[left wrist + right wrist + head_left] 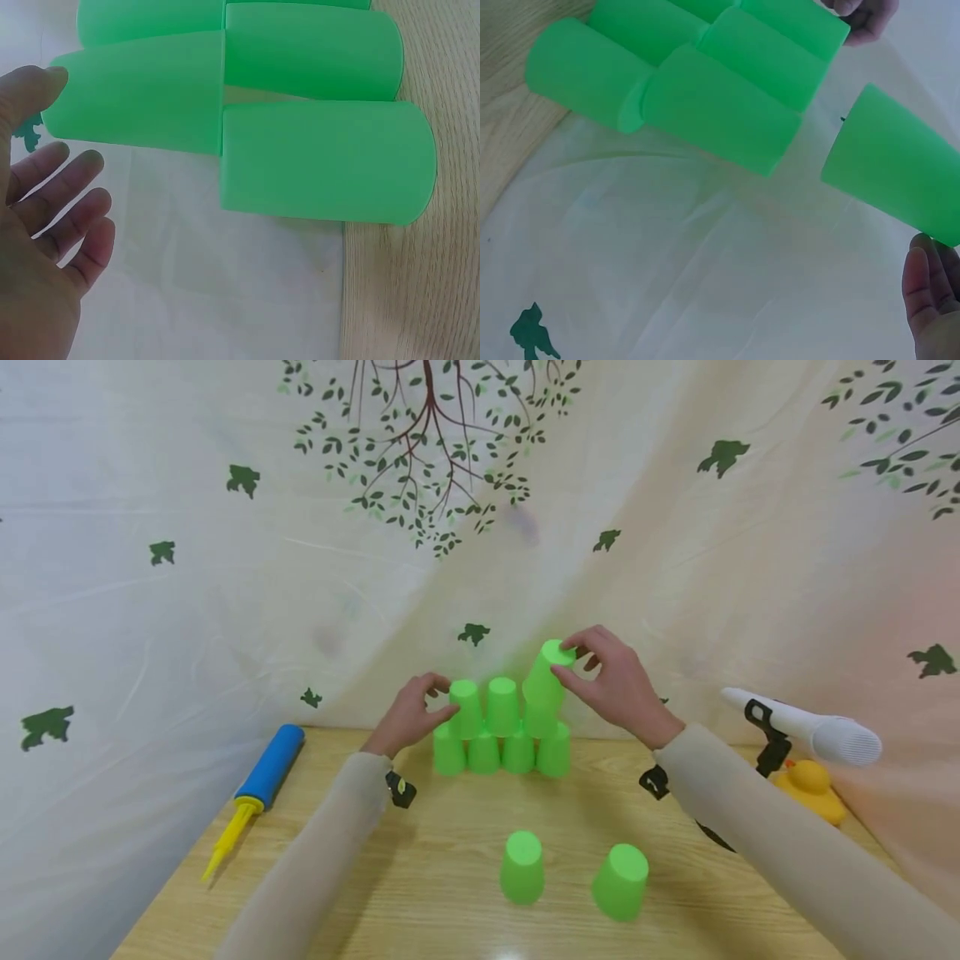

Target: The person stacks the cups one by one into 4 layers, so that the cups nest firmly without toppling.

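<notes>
Upside-down green cups stand stacked, with several in the bottom row (483, 756) and three in the row above. My right hand (618, 681) pinches another green cup (896, 165) near its closed end. That cup is tilted, bottom up, and in the right wrist view a gap separates it from the stack. From the head it overlaps the rightmost upper cup (540, 722). My left hand (405, 718) is beside the leftmost upper cup (467, 714). In the left wrist view its thumb (52, 81) is right at that cup's closed end, with the fingers loose and apart.
Two more upside-down green cups, one left (522, 868) and one right (621, 882), stand nearer on the wooden table (442, 852). A blue and yellow hand pump (272, 768) lies at left. At right are a white microphone (810, 727) and a yellow rubber duck (812, 789). Behind hangs a printed curtain (375, 610).
</notes>
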`<state>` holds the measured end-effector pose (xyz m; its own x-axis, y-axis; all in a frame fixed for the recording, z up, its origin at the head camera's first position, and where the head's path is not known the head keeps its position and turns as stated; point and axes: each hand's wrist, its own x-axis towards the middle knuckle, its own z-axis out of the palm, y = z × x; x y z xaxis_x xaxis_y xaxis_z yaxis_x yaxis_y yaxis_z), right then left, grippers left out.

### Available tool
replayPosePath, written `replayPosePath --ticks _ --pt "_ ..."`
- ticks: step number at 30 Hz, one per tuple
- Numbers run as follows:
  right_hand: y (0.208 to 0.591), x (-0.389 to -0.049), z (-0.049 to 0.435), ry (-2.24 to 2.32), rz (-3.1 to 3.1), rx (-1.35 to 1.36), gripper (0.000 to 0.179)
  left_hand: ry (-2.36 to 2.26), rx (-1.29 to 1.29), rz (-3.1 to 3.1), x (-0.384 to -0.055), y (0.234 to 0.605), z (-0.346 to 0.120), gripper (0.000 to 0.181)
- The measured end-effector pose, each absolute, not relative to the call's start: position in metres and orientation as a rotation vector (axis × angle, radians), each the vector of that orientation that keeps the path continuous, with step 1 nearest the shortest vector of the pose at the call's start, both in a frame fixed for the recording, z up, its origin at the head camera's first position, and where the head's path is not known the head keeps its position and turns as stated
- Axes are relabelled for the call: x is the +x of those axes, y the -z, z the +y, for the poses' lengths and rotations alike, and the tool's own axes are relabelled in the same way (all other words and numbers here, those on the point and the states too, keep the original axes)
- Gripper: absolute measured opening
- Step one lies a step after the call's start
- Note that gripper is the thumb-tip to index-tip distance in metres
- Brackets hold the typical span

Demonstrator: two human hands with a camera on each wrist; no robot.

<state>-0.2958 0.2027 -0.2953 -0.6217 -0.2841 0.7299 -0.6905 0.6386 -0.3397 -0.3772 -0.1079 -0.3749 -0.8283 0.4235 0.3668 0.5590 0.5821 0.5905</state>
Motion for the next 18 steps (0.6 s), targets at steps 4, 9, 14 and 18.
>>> replayPosePath --ticks 4,9,14,18 --pt "0.291 -0.306 0.192 -0.87 -2.231 0.741 0.026 1.092 -0.815 -2.631 -0.379 0.377 -0.109 0.045" --pt "0.289 -0.317 0.18 -0.891 -2.273 0.725 0.026 1.096 -0.824 -2.625 -0.381 0.38 -0.11 0.045" --pt "0.291 -0.331 0.175 -0.892 -2.339 0.682 0.027 1.099 -0.832 -2.628 -0.381 0.382 -0.11 0.045" --pt "0.291 -0.339 0.173 -0.904 -2.386 0.665 0.027 1.095 -0.826 -2.626 -0.382 0.384 -0.111 0.045"
